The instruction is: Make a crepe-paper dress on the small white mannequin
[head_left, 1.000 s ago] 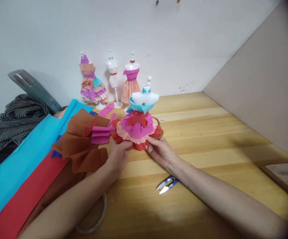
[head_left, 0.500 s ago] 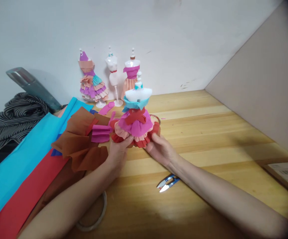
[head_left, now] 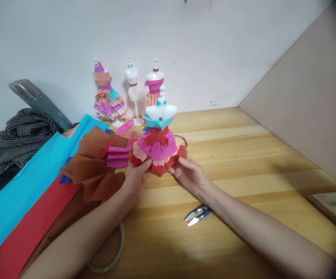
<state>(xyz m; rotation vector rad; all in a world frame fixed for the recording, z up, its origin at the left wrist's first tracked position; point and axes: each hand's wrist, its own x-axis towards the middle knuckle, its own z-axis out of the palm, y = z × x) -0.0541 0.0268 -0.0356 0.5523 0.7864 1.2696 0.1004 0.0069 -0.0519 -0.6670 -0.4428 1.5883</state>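
Observation:
In the middle stands a small white dress form [head_left: 161, 111] wearing a turquoise band on top and a tiered crepe paper skirt [head_left: 158, 149] in magenta, pale pink and red. A red bow sits at its waist. My left hand [head_left: 138, 176] pinches the lower left of the skirt, its thumb on the ruffle. At the lower right, my right hand [head_left: 190, 174] grips the red ruffle between thumb and fingers, partly beneath it. The stand under the skirt is hidden. Thread snips [head_left: 197, 215] with blue handles lie beside my right forearm.
Three more dress forms stand by the wall, one with a layered dress [head_left: 109, 97]. Turquoise [head_left: 25, 182], red [head_left: 37, 221] and brown crepe paper [head_left: 93, 162] lies at left, near a striped cloth [head_left: 28, 128]. A tape roll [head_left: 121, 246] is partly under my left forearm.
The skirt's front hem has tipped slightly down toward me, and both hands stay on it. The rest of the scene shifts only slightly with the camera.

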